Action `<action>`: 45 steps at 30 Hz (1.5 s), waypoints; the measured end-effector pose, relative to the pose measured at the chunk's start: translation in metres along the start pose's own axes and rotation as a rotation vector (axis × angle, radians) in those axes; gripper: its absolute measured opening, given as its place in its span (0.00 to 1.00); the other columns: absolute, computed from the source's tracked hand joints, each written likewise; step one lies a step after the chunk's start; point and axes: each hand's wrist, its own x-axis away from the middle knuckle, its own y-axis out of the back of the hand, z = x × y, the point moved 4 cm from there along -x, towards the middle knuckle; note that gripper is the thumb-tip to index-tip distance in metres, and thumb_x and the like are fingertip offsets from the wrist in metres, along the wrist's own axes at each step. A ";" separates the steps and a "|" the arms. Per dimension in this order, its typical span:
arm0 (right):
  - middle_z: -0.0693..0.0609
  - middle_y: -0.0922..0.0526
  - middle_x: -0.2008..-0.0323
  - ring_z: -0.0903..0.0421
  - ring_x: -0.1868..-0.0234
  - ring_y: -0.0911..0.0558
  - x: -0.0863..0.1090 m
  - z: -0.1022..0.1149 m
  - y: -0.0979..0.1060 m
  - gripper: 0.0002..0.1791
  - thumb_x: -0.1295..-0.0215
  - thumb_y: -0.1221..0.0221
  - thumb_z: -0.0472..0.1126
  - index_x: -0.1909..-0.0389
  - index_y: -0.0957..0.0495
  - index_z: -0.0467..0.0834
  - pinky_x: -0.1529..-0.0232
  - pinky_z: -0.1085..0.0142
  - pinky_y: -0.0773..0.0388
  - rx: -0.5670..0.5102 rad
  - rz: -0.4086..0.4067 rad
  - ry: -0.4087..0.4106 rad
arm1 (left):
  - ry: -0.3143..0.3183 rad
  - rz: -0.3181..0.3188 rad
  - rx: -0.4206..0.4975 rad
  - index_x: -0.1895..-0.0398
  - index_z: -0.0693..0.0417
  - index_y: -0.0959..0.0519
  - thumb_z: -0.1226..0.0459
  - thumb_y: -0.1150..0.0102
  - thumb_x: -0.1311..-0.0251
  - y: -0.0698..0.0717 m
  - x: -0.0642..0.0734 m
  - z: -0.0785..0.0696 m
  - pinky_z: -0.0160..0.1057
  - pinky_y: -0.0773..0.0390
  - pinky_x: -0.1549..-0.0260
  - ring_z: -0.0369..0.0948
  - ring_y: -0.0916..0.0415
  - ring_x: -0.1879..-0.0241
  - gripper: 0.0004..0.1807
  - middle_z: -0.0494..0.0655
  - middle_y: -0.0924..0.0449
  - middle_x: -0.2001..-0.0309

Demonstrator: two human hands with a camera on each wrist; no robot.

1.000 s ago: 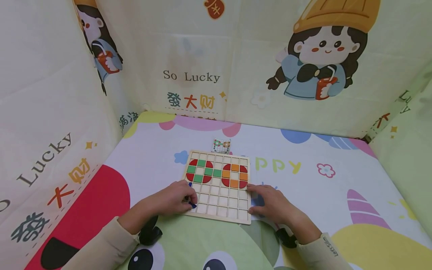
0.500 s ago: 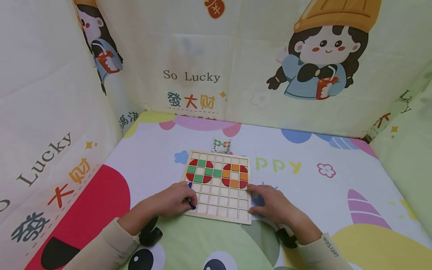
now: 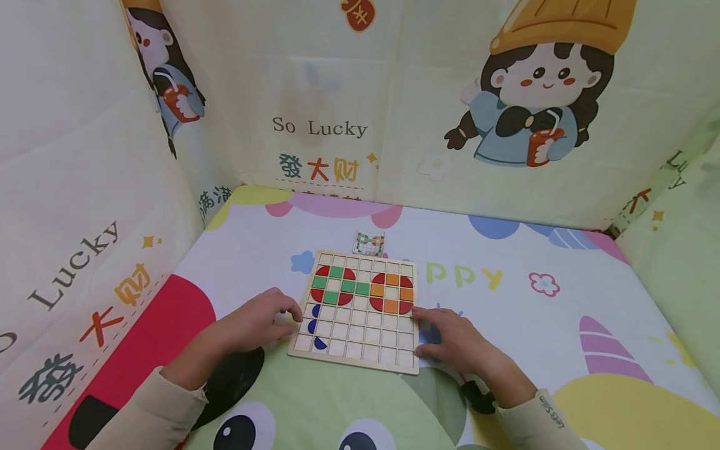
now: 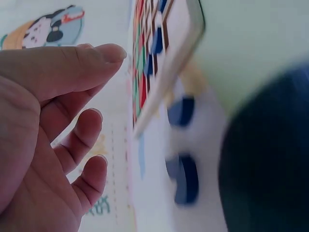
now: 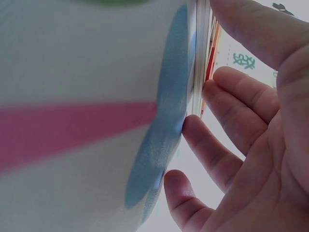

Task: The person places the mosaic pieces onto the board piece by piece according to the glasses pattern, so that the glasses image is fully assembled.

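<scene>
A wooden grid board (image 3: 360, 351) lies on the printed cloth. Red corner pieces with green squares make one ring on its left, and red with orange squares (image 3: 390, 306) make another at right; a green square (image 3: 362, 288) lies between them. Down the lower left cells sit blue rounded pieces (image 3: 320, 342), one of them tilted. My left hand (image 3: 255, 322) is just off the board's left edge, fingers loosely bent, nothing between thumb and fingertips in the left wrist view. My right hand (image 3: 452, 340) rests at the board's right edge, thumb and fingertips right at its side.
Behind the board lies a small pattern card (image 3: 369, 243) with a similar colored design. Blurred dark blue shapes (image 4: 186, 179) show on the cloth beside the board in the left wrist view. Printed cloth walls (image 3: 337, 81) stand at back and sides.
My left hand has let go of the blue piece at the lower left and drawn back left off the board, baring the blue pieces there. The right hand has stayed put.
</scene>
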 end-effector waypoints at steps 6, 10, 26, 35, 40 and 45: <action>0.47 0.24 0.36 0.40 0.36 0.29 0.000 0.000 0.000 0.35 0.44 0.27 0.49 0.36 0.25 0.49 0.41 0.36 0.35 -0.004 0.003 -0.002 | 0.092 -0.039 -0.004 0.59 0.46 0.17 0.67 0.26 0.47 0.008 0.009 0.018 0.39 0.17 0.62 0.47 0.28 0.51 0.13 0.47 0.24 0.55; 0.48 0.25 0.35 0.40 0.35 0.29 0.000 -0.001 0.000 0.35 0.44 0.27 0.50 0.36 0.25 0.49 0.41 0.35 0.35 -0.009 0.005 -0.008 | 0.119 -0.038 -0.007 0.60 0.47 0.17 0.67 0.24 0.51 0.010 0.011 0.025 0.40 0.16 0.62 0.47 0.29 0.52 0.15 0.46 0.24 0.57; 0.47 0.24 0.36 0.40 0.36 0.28 -0.001 -0.002 -0.003 0.34 0.45 0.27 0.49 0.36 0.24 0.48 0.41 0.36 0.34 -0.013 -0.002 0.011 | 0.049 -0.001 -0.042 0.56 0.48 0.17 0.66 0.24 0.51 -0.005 0.004 0.032 0.41 0.17 0.59 0.45 0.29 0.52 0.18 0.44 0.23 0.56; 0.46 0.23 0.37 0.40 0.37 0.27 -0.001 0.000 -0.001 0.34 0.45 0.26 0.48 0.37 0.24 0.46 0.42 0.37 0.33 -0.004 -0.009 0.027 | 0.074 -0.020 -0.108 0.62 0.47 0.17 0.66 0.25 0.49 -0.004 -0.001 0.030 0.41 0.19 0.61 0.43 0.29 0.56 0.13 0.42 0.23 0.61; 0.45 0.23 0.37 0.40 0.38 0.27 -0.002 0.001 0.000 0.34 0.45 0.26 0.47 0.37 0.24 0.46 0.42 0.37 0.33 0.000 -0.016 0.035 | 0.069 -0.013 -0.113 0.64 0.46 0.18 0.66 0.24 0.51 -0.002 0.000 0.028 0.40 0.19 0.63 0.42 0.30 0.57 0.13 0.41 0.24 0.62; 0.45 0.23 0.37 0.40 0.38 0.27 -0.001 0.001 0.000 0.34 0.44 0.27 0.48 0.37 0.24 0.46 0.42 0.37 0.33 0.000 -0.022 0.046 | 0.065 0.006 -0.106 0.68 0.44 0.20 0.65 0.24 0.50 -0.002 0.002 0.027 0.35 0.21 0.67 0.41 0.31 0.61 0.12 0.39 0.27 0.66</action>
